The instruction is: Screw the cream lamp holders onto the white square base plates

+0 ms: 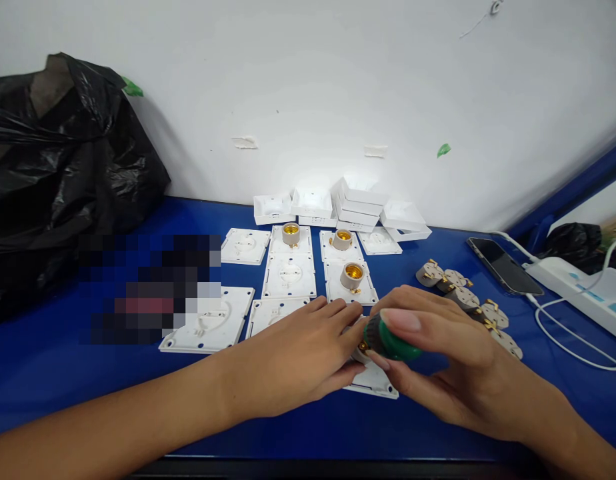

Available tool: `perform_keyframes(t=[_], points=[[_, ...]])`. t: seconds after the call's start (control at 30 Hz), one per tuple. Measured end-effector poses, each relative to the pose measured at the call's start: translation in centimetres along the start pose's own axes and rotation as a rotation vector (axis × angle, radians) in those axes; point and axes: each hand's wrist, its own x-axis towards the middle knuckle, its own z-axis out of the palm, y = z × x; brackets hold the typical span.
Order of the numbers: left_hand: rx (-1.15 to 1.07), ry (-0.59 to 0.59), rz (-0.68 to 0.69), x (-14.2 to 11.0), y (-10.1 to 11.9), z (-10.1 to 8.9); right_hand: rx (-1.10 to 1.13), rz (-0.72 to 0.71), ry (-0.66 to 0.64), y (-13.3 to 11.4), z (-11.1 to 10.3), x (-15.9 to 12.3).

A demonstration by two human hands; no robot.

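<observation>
Grip: your right hand [448, 353] has fingers round green-and-black tool handle [399, 345] | left hand [308, 340] pinches beige round socket [359, 355], likely steadying it | socket on square white plastic plate [377, 381], worktop [298, 437] front

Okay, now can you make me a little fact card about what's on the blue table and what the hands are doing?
Left hand: on a round grey socket over a white square plastic plate
Right hand: holding a green rounded handle with a black collar
Gold-threaded grey sockets on other plates: three
Back: shallow white plastic boxes, some stacked
Right side: black phone, white power strip
Table: blue
</observation>
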Motion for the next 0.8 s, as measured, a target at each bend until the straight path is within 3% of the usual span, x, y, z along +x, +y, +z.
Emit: perform_keyframes(t=[0.8], points=[[-0.023, -0.002, -0.009, -0.10, -0.05, 0.01, 0.004, 0.009, -0.024, -0.05, -0.08, 0.00]])
